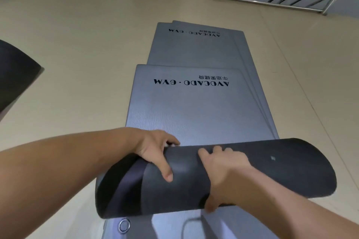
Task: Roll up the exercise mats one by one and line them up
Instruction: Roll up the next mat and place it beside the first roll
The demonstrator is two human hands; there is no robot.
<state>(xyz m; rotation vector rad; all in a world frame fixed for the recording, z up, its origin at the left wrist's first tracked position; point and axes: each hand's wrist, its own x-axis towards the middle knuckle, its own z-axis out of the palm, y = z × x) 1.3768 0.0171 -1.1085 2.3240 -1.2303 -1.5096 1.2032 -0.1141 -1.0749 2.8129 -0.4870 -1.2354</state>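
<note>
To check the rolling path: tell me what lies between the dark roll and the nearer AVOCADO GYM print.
Head view: between the roll and the print lies only bare grey surface of the top mat, nothing on it.

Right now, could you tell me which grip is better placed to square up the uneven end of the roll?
Likely the left. The left grip holds the rolled mat right beside its skewed left end, where the layers show. The right grip wraps the roll's middle, farther from that end.

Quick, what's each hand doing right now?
Left hand: grips the rolled mat.
Right hand: grips the rolled mat too, thumb underneath.
</note>
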